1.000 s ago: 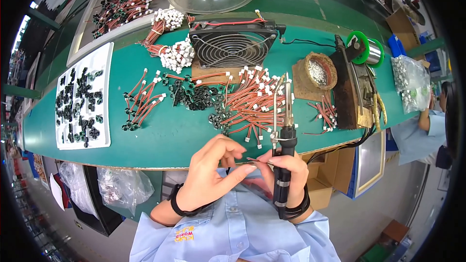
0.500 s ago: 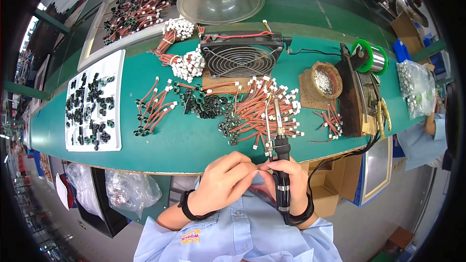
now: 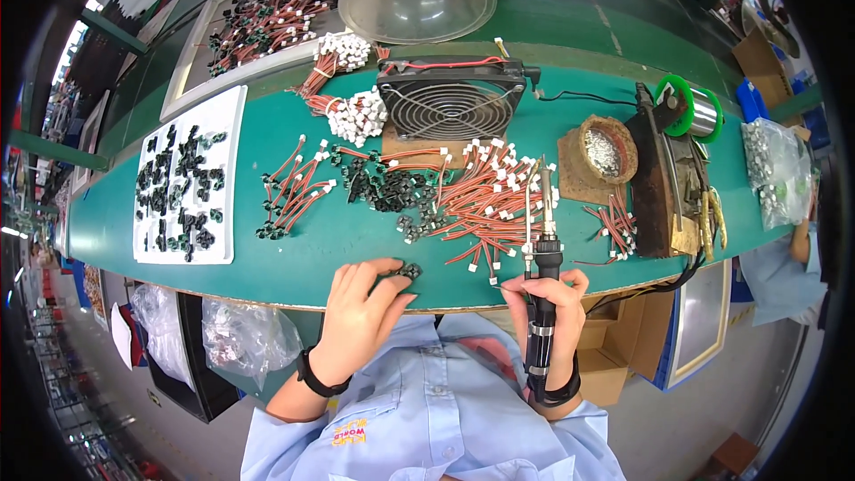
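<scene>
My right hand (image 3: 554, 298) is wrapped round a soldering iron (image 3: 541, 325), whose tip points away from me over the table. A thin wire end reaches from its thumb and forefinger toward a white connector (image 3: 493, 281). Left of it, my left hand (image 3: 361, 303) has its bent fingers on a small black component (image 3: 409, 271) near the table's front edge. Beyond the hands lie a heap of red wires with white connectors (image 3: 499, 191) and a pile of black components (image 3: 383, 187).
A black fan (image 3: 452, 107) stands behind the wires. To the right are a round tin (image 3: 606, 150), an iron stand (image 3: 655, 178) and a green solder spool (image 3: 690, 107). A white tray (image 3: 227, 214) of black parts lies left. A metal hood (image 3: 419, 0) hangs at the back.
My hands have parted. The left has moved left and now touches a black component on the table; the right has shifted slightly right, still holding the iron.
</scene>
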`<state>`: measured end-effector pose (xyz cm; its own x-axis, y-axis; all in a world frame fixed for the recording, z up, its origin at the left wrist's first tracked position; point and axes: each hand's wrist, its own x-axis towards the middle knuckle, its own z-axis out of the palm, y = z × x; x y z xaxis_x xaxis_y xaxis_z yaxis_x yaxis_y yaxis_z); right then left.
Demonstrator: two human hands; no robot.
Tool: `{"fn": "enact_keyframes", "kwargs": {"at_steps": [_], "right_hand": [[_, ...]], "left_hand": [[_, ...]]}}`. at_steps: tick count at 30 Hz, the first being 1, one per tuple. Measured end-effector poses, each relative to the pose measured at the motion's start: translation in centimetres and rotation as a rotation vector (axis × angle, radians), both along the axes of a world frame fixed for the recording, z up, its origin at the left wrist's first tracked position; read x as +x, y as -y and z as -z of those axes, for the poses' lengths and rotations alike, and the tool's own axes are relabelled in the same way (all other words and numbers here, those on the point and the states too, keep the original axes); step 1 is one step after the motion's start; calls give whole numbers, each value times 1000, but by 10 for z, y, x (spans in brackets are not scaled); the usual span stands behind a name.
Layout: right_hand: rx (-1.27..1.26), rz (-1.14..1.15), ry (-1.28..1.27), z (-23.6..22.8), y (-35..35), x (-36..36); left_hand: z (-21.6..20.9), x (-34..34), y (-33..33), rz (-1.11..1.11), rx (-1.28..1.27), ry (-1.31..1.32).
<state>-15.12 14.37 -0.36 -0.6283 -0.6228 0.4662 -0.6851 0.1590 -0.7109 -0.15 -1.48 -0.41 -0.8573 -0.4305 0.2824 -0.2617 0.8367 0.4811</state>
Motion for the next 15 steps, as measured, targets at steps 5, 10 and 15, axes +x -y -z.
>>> {"fn": "enact_keyframes", "kwargs": {"at_steps": [5, 10, 15], "right_hand": [[-39, 6, 8, 5, 10, 5], [-11, -44, 6, -6, 11, 12], [-18, -20, 22, 7, -1, 15]], "left_hand": [[-5, -5, -2, -264, 190, -30], [-13, -5, -6, -281, 40, 107], [-13, -1, 12, 3, 242, 146]]}}
